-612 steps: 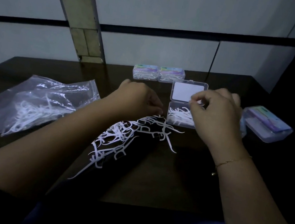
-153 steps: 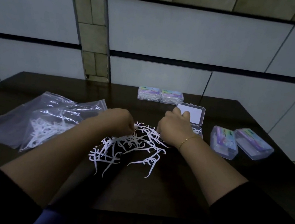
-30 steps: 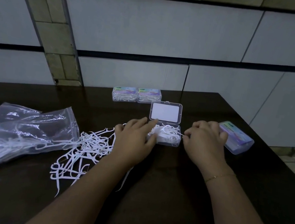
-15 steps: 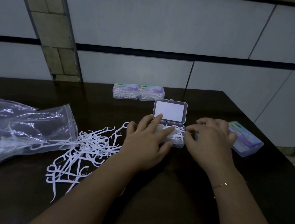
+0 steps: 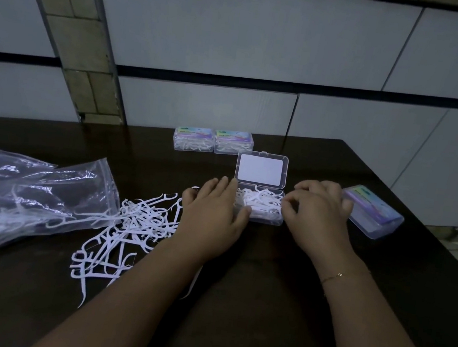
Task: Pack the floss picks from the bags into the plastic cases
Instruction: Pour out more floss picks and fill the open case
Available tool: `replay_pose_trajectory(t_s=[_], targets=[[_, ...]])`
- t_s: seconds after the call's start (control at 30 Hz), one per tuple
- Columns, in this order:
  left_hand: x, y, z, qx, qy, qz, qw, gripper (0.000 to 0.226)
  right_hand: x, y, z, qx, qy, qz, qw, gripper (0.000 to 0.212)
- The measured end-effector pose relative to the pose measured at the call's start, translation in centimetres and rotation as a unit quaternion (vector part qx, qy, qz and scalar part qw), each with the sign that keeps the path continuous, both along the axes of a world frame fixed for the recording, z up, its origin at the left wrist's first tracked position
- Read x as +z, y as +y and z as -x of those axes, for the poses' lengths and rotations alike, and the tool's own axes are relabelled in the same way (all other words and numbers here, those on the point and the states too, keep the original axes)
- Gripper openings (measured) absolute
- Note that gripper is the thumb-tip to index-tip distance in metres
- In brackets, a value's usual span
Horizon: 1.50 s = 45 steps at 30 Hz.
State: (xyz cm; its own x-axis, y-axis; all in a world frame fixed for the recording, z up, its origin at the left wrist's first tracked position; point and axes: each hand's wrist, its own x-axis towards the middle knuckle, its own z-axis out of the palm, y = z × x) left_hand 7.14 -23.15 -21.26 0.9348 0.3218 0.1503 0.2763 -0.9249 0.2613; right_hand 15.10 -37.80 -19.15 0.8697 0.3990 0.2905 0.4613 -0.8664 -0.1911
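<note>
A clear plastic case (image 5: 264, 219) stands open mid-table, its lid (image 5: 261, 169) upright and white floss picks (image 5: 259, 201) heaped inside. My left hand (image 5: 211, 217) lies against the case's left end with fairly straight fingers, thumb on its front wall. My right hand (image 5: 318, 213) has curled fingers, and its thumb and forefinger pinch the case's right end. A loose pile of floss picks (image 5: 134, 228) lies left of my left hand. Clear bags (image 5: 25, 200) holding more picks lie at the far left.
Two closed, filled cases (image 5: 194, 139) (image 5: 234, 142) sit side by side at the back of the dark table (image 5: 266, 279). Another closed case (image 5: 372, 215) lies just right of my right hand. The table's right edge drops off beyond it.
My left hand has slid off the top of the picks to the case's left end. My right hand stays at the right end, fingers a little more curled.
</note>
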Motion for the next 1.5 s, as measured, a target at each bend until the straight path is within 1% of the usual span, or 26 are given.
replay_pose_trajectory(t_s=[0.13,0.23,0.33,0.47,0.6,0.77,0.83,0.9,1.03,1.07,1.1,1.13,1.17,1.2,1.23,1.3,1.43,1.5], targets=[[0.0,-0.1,0.1,-0.001,0.035,-0.018,0.999,0.061,0.2,0.3,-0.2,0.011,-0.002,0.017,1.000,0.026],[0.1,0.1,0.2,-0.008,0.041,-0.039,0.998,0.061,0.7,0.9,-0.5,0.006,-0.003,0.034,0.999,0.024],[0.0,0.1,0.2,-0.019,0.040,-0.056,0.997,0.061,1.3,1.5,-1.0,0.007,-0.016,0.027,0.999,0.023],[-0.2,0.1,0.1,-0.033,0.034,-0.056,0.997,0.059,2.0,2.4,-1.5,0.050,0.022,0.040,0.998,0.024],[-0.3,0.2,0.1,-0.037,0.022,-0.060,0.997,0.058,1.4,2.5,-1.4,0.063,0.048,-0.028,0.996,0.028],[-0.5,0.1,0.1,-0.045,0.014,-0.076,0.996,0.054,0.9,2.4,-1.1,0.080,0.065,-0.035,0.994,0.020],[-0.4,0.1,0.0,-0.044,0.019,-0.077,0.996,0.054,1.2,1.9,-1.4,0.076,0.081,-0.071,0.991,0.018],[-0.3,0.2,0.0,-0.041,0.023,-0.077,0.996,0.054,1.2,1.2,-1.7,0.072,0.101,-0.133,0.983,0.014],[-0.1,0.2,0.0,-0.029,0.028,-0.068,0.997,0.059,0.8,1.3,-2.1,0.025,0.140,-0.271,0.952,0.016],[-0.1,0.2,0.0,-0.026,0.029,-0.067,0.997,0.060,0.7,1.5,-2.1,0.014,0.143,-0.275,0.951,0.013],[-0.1,0.2,0.0,-0.023,0.029,-0.066,0.997,0.062,0.6,1.8,-2.0,0.004,0.138,-0.243,0.960,0.015],[-0.1,0.2,0.0,-0.020,0.029,-0.065,0.997,0.064,0.4,1.9,-1.8,-0.005,0.120,-0.178,0.977,0.022],[-0.1,0.2,0.0,-0.018,0.027,-0.065,0.997,0.065,0.3,2.1,-1.6,-0.010,0.090,-0.115,0.989,0.027],[-0.2,0.2,0.0,-0.018,0.026,-0.066,0.997,0.065,0.2,2.0,-1.5,-0.009,0.052,-0.080,0.995,0.028],[-0.2,0.3,0.0,-0.020,0.027,-0.066,0.997,0.065,0.3,1.9,-1.3,-0.006,0.024,-0.069,0.997,0.028],[-0.2,0.3,0.0,-0.025,0.032,-0.064,0.997,0.063,0.3,1.7,-1.0,0.007,0.002,-0.072,0.997,0.026],[0.1,0.2,0.0,-0.028,0.018,-0.046,0.998,0.059,0.3,2.0,-0.7,0.022,0.004,-0.041,0.999,0.027],[0.4,0.3,0.2,-0.025,-0.005,-0.027,0.999,0.055,0.4,2.0,-0.6,0.023,-0.003,-0.050,0.998,0.028]])
